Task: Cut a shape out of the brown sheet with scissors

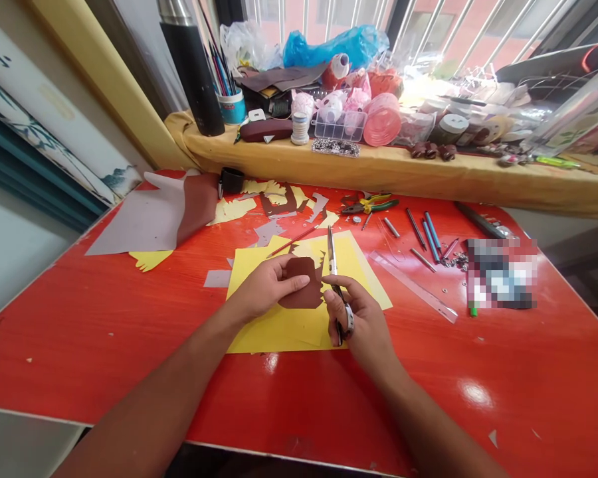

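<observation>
Between the thumb and fingers of my left hand (274, 284) is a small brown piece of leather-like sheet (299, 292) with trimmed corners. My right hand (361, 318) grips a pair of scissors (333, 262) by the handles, blades pointing away from me. The scissors stand just right of the brown piece's jagged right edge, and their blades look nearly closed. Beneath both hands lie yellow sheets (274, 335). Several cut scraps and a dark red pencil (293, 241) rest on or by the sheets' far edge.
A large grey-and-brown sheet (144, 216) lies at the left. Yellow and brown offcuts (234, 210) spread behind the sheets. Pliers (371, 204), a clear ruler (418, 289) and several pens (431, 232) lie to the right. A crowded sill (259, 149) runs along the back, with a black flask (192, 76).
</observation>
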A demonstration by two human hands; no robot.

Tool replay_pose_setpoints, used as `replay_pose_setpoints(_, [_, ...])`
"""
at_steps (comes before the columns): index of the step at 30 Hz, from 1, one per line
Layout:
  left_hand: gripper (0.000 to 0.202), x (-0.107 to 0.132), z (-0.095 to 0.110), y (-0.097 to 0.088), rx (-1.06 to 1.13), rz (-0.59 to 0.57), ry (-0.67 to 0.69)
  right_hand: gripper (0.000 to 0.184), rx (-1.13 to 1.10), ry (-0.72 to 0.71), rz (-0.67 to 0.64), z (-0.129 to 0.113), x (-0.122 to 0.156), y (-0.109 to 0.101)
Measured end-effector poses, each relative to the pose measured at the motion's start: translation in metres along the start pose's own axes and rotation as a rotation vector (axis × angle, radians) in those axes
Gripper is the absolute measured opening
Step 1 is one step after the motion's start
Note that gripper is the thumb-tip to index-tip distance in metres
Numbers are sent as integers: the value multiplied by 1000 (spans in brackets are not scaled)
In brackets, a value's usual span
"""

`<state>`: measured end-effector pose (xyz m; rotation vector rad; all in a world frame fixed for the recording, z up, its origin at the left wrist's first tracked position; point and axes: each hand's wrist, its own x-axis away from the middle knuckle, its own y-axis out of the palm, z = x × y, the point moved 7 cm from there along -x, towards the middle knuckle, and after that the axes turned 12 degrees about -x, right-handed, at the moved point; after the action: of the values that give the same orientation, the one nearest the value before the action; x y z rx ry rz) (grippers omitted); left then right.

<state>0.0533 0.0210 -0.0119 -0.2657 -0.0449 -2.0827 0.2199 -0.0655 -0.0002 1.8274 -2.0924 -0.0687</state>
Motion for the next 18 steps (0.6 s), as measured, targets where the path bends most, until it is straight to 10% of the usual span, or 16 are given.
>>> replay_pose_setpoints(18, [38, 11, 7, 18, 13, -270, 17, 47, -32, 32, -56, 2, 1, 5])
